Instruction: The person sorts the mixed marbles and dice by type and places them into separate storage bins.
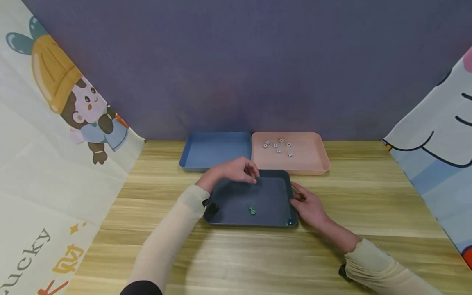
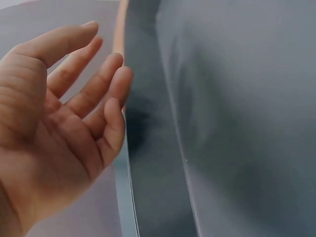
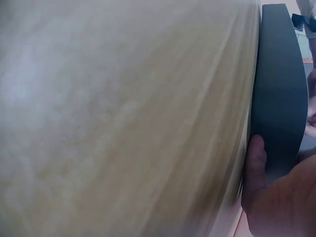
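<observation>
A dark grey tray (image 1: 269,196) lies on the wooden table. Over its far left part hangs my left hand (image 1: 239,170), fingers loosely bent; the left wrist view shows the palm and fingers (image 2: 116,123) holding nothing. My right hand (image 1: 309,207) grips the tray's right wall, thumb at the rim and a finger (image 3: 256,158) against the outer side. A small green piece (image 1: 252,210) lies on the tray floor. In the near right corner sits a small dark blue and green thing (image 1: 289,222), too small to make out.
Behind the dark tray stand a blue tray (image 1: 217,151) on the left and a pink tray (image 1: 309,155) on the right, side by side. Several white dice (image 1: 278,151) lie scattered in the pink one. A dark wall panel (image 1: 236,73) rises at the table's back.
</observation>
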Tool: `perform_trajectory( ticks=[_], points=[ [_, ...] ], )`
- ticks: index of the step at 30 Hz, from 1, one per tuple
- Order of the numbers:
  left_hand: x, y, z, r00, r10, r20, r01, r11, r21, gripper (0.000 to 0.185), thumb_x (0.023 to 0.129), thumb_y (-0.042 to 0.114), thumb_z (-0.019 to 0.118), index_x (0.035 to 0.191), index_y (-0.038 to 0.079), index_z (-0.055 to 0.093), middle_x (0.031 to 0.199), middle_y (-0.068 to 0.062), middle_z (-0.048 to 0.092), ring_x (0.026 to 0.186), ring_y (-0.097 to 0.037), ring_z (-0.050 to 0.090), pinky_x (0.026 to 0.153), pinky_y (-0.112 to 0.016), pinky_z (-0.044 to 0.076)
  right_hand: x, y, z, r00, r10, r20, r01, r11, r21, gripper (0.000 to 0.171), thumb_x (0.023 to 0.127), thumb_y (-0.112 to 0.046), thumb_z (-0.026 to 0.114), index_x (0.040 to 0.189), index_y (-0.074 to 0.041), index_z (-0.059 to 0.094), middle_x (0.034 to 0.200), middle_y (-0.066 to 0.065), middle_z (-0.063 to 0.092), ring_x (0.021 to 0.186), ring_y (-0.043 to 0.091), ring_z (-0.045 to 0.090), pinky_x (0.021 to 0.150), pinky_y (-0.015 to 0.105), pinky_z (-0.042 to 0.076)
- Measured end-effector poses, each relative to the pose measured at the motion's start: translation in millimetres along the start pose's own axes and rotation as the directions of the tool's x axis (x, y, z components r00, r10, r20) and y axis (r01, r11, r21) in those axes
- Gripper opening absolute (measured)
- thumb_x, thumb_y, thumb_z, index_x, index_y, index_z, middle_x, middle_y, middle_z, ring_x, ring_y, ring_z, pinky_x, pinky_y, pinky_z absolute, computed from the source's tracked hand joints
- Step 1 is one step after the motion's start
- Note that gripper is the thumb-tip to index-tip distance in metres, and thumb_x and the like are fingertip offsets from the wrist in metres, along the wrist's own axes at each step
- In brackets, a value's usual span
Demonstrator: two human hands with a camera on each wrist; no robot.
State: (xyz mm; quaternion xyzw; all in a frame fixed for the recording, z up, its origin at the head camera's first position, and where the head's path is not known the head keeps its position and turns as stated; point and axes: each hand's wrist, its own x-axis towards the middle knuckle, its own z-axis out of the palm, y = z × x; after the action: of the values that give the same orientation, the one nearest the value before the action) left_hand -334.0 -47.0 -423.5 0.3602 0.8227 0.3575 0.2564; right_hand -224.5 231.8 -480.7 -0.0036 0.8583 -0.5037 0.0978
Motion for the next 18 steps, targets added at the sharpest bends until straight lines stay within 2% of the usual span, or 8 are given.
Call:
perform_trajectory(
  ticks=[3,8,11,15,18],
  points=[
    [0.5,3.2,6.8,0.995,-0.034,0.094,0.03,0.999,0.046,0.022,0.091,0.013,0.07,0.111,0.003,0.07,0.099,0.003,0.068,0.087,-0.01,0.064,0.075,-0.028,0.052,1,1,0,1.0,0.001,0.003,-0.001,1.0,-0.001,0.059,0.093,-0.009,0.057,0.15,-0.011,0.039,0.108,0.015,0.061,0.099,0.026,0.054,0.084,0.036,0.042],
    [2.0,10.4,15.4,0.973,-0.096,0.21,0.076,0.992,0.1,0.019,0.089,0.01,0.071,0.108,0.006,0.073,0.096,0.003,0.069,0.083,-0.011,0.064,0.072,-0.028,0.052,1,1,0,1.0,0.0,0.003,0.0,1.0,0.008,0.059,0.093,-0.009,0.057,0.15,-0.011,0.04,0.107,0.015,0.06,0.098,0.025,0.053,0.082,0.033,0.043],
    [2.8,14.6,20.7,0.954,-0.15,0.26,0.11,0.98,0.163,0.018,0.087,0.01,0.074,0.105,0.01,0.076,0.094,0.006,0.07,0.082,-0.008,0.064,0.071,-0.026,0.051,1,0,0,1.0,-0.007,0.001,0.007,1.0,0.023,0.059,0.093,-0.007,0.058,0.149,-0.01,0.04,0.106,0.015,0.06,0.096,0.025,0.053,0.079,0.031,0.043],
    [4.5,16.7,27.5,0.925,-0.204,0.321,0.12,0.958,0.262,0.017,0.084,0.01,0.078,0.1,0.014,0.078,0.093,0.011,0.07,0.084,-0.004,0.063,0.072,-0.023,0.05,0,-1,0,1.0,-0.008,-0.005,0.008,1.0,0.025,0.058,0.093,-0.006,0.058,0.149,-0.009,0.041,0.107,0.015,0.061,0.096,0.025,0.053,0.078,0.03,0.044],
    [5.9,14.9,31.2,0.913,-0.227,0.34,0.124,0.947,0.297,0.018,0.081,0.007,0.079,0.097,0.016,0.079,0.091,0.013,0.07,0.083,-0.002,0.062,0.072,-0.021,0.05,0,-1,1,1.0,-0.002,-0.007,0.002,1.0,0.018,0.058,0.093,-0.007,0.058,0.149,-0.01,0.041,0.107,0.015,0.061,0.096,0.025,0.053,0.078,0.031,0.044]
  ],
)
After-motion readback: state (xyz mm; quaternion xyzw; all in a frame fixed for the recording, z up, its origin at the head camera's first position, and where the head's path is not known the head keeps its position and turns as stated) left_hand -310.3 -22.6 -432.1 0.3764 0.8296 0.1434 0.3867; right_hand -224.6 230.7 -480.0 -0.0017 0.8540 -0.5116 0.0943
